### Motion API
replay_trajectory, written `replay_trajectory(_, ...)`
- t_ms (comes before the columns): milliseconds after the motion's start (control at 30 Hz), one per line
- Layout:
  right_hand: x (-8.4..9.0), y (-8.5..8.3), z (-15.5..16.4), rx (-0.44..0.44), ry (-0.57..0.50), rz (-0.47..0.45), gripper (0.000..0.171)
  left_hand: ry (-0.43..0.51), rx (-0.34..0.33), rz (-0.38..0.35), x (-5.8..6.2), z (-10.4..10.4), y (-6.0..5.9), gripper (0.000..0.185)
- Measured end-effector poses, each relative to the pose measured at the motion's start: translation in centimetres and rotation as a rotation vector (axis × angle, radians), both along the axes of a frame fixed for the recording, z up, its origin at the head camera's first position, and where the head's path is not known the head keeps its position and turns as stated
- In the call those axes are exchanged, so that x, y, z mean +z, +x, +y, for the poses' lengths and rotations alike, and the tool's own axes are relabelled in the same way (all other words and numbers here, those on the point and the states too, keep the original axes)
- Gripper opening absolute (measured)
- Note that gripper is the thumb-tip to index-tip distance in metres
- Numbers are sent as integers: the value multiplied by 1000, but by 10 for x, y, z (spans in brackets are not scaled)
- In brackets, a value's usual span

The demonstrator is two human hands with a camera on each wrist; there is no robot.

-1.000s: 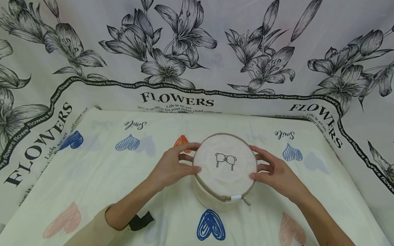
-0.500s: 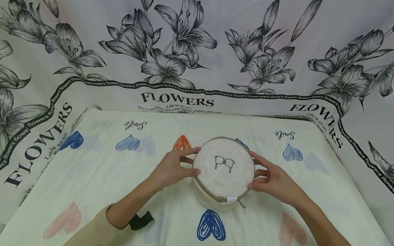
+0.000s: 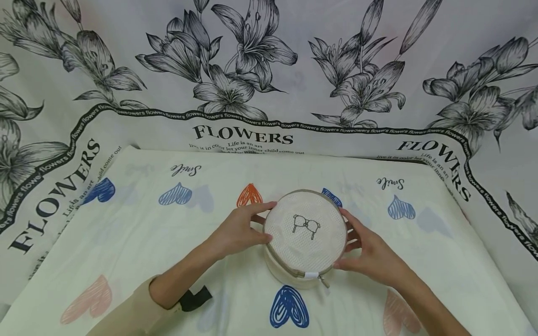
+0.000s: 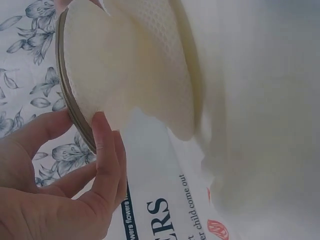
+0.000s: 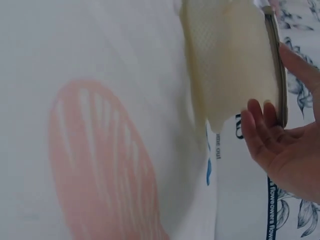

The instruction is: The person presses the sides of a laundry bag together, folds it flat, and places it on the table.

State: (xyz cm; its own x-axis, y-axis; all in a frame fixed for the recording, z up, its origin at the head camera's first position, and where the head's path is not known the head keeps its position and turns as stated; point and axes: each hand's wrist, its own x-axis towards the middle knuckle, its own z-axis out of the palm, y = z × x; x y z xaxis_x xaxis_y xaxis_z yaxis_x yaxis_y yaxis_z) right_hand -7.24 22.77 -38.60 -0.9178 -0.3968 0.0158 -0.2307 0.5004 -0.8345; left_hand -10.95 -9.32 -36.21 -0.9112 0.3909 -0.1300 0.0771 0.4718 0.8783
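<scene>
A round, cream mesh laundry bag [image 3: 304,252] stands on the cloth-covered table, its lid facing up toward the head camera. A small line drawing marks the lid, and a brownish zip with a white tab [image 3: 311,275] runs round the rim. The zip's pull [image 3: 324,282] hangs at the near side. My left hand [image 3: 241,228] pinches the rim on the left between thumb and fingers. On the right, my right hand [image 3: 371,254] grips the rim likewise. Both wrist views show the bag's soft wall [image 4: 120,65] sagging in folds below the zipped edge [image 5: 278,70]. Its inside is hidden.
The pale tablecloth [image 3: 138,252] carries printed hearts, including a dark blue heart [image 3: 289,308] just in front of the bag. A white curtain [image 3: 302,84] with black flowers encloses the back and sides. Something black [image 3: 196,298] sits beside my left sleeve [image 3: 138,303].
The bag's lid has turned slightly clockwise and shifted a little toward me, uncovering a blue heart behind it. My right hand has moved nearer and leftward; my left hand has barely shifted.
</scene>
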Motion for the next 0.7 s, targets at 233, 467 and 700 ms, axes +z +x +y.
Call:
replay_trajectory(233, -6, 1, -3, -29, 93, 59, 117, -2, -50, 10, -4, 1, -3, 75)
replay_trajectory(467, -12, 2, -4, -25, 43, 54, 115, 15, -64, -6, -8, 2, -2, 76)
replay_trajectory(700, -16, 4, -4, -42, 21, -74, 114, 21, -86, -24, -14, 3, -1, 78)
